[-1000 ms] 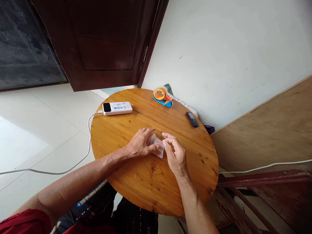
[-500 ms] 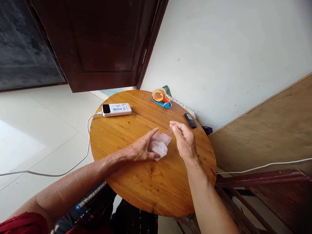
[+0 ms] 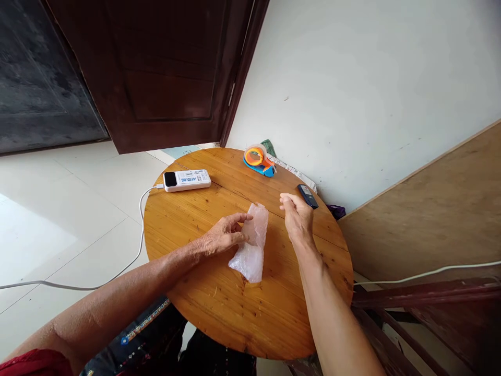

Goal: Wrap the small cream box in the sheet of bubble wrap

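Observation:
A crinkled, translucent pinkish-white piece of plastic wrap (image 3: 256, 237) lies unfolded lengthwise on the round wooden table (image 3: 219, 303). My left hand (image 3: 227, 233) is at its left side, thumb and forefinger apart, fingertips touching or just over the plastic. To the right of the wrap, my right hand (image 3: 298, 214) is raised a little above the table with its fingers pressed together. Whatever is in that pinch, if anything, cannot be made out.
A white power bank (image 3: 188, 180) with a cable (image 3: 141, 224) sits at the left edge. An orange and blue tape dispenser (image 3: 259, 160) stands at the back. A small dark device (image 3: 307, 196) lies beyond my right hand. Behind are a wall (image 3: 352, 104) and dark door (image 3: 168, 78).
The bunched plastic wrap has opened out into a longer flat shape. My left hand has loosened from around it. A clear strip at my right fingers no longer shows; that hand moved slightly right.

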